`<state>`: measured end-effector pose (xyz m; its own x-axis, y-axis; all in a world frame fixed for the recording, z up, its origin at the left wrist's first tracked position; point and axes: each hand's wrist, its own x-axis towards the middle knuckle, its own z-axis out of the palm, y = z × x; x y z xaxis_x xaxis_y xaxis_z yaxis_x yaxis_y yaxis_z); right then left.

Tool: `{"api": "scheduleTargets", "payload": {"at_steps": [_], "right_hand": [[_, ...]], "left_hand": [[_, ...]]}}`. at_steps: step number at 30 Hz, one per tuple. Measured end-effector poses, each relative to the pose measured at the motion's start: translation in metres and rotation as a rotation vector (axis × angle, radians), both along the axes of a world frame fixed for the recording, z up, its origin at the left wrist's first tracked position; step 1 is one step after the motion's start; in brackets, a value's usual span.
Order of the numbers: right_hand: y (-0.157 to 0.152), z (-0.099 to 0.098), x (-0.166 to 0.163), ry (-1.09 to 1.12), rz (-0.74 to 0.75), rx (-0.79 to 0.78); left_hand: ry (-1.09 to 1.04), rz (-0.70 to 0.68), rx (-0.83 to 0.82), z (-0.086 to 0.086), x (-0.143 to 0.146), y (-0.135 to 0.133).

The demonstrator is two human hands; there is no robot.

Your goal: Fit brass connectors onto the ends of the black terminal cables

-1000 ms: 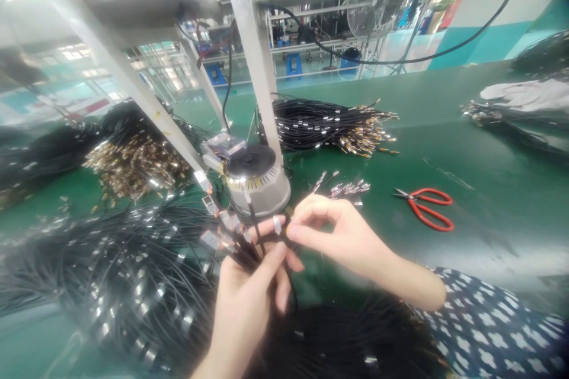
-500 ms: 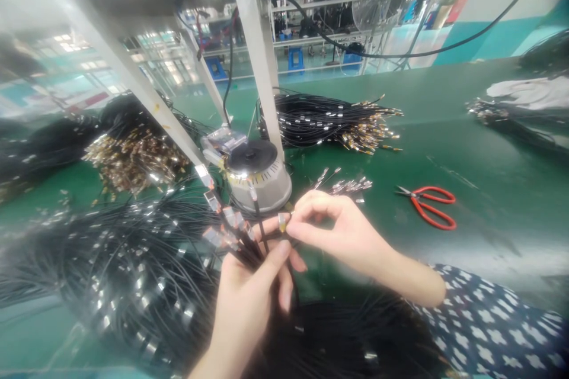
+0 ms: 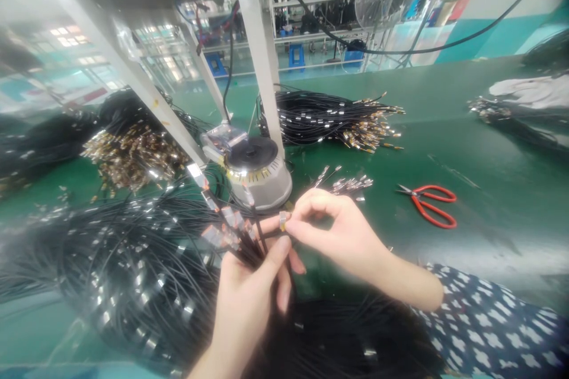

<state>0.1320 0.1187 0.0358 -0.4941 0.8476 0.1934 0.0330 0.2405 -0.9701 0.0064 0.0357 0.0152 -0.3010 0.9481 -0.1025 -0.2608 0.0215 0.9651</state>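
Note:
My left hand (image 3: 255,284) is closed round a bunch of black cables (image 3: 246,253), whose ends carry small clear and silver tips with orange edges and point up and left. Its forefinger reaches toward my right hand (image 3: 326,222). The right thumb and forefinger pinch at a small silver-and-yellow tip (image 3: 283,220) by the left forefinger. Whether that tip belongs to a cable of the bunch is hidden. Just behind the hands stands a grey round device (image 3: 260,186) with a black dial on top.
Orange-handled pliers (image 3: 433,204) lie on the green tabletop (image 3: 480,148) at the right. Several short silver-tipped pieces (image 3: 353,185) lie behind my right hand. Cable bundles (image 3: 311,115) lie at the back, and a large cable heap (image 3: 124,260) is at left. Metal posts (image 3: 255,41) rise behind.
Both hands keep almost the same pose and hold. The tips at the upper left of the bunch have shifted slightly left. The view has moved a little.

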Motion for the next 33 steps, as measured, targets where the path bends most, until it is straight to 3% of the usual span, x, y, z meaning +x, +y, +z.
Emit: {"api": "scheduleTargets", "payload": {"at_steps": [5,18,23,30,33], "right_hand": [[-0.002,0.001,0.001,-0.050,-0.001,0.080],[0.001,-0.005,0.003,-0.066,0.031,0.113],[0.001,-0.002,0.003,-0.042,0.036,0.053],[0.004,0.003,0.002,0.034,0.159,-0.133],[0.004,0.002,0.001,0.057,0.166,-0.120]], "left_hand": [[-0.001,0.118,0.000,0.004,0.002,0.004],[-0.122,0.073,-0.097,0.008,-0.003,0.005],[-0.168,0.048,-0.081,0.010,-0.005,0.006],[-0.151,-0.046,-0.078,0.006,-0.007,0.007],[-0.143,-0.059,-0.072,0.004,-0.007,0.007]]}}
